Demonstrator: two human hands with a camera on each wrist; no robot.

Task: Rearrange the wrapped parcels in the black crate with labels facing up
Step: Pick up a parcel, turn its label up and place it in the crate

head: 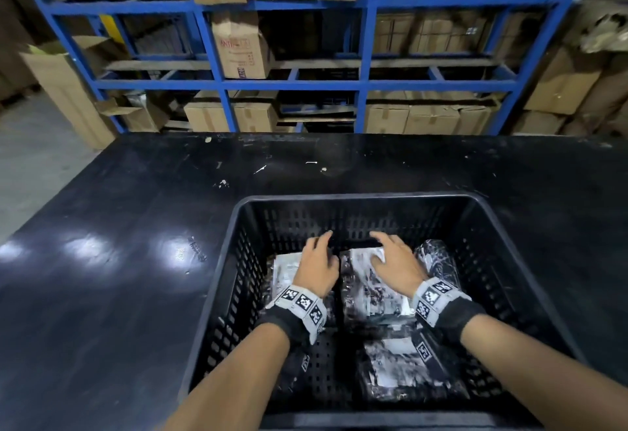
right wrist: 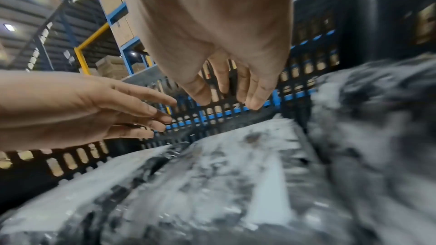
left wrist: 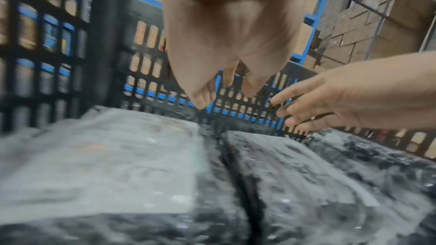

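Parcels [head: 370, 291] lie side by side in the crate [head: 350, 197] on the table [head: 136, 226]

A glossy black table [head: 136, 260] bears the black crate [head: 350, 197] directly.

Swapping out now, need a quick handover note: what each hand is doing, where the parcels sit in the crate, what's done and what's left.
Left hand: open, holding nothing, fingers spread above the far-left parcel.
Right hand: open, holding nothing, above the far-middle parcel.
Black crate sits on the black table. Inside: those two parcels side by side with pale label sides up, a third parcel tilted against the right wall, and a near parcel by the front wall, white label showing.
Left to do: lay the tilted parcel flat; whether its label faces up cannot be told. Any parcel under the left forearm is hidden.
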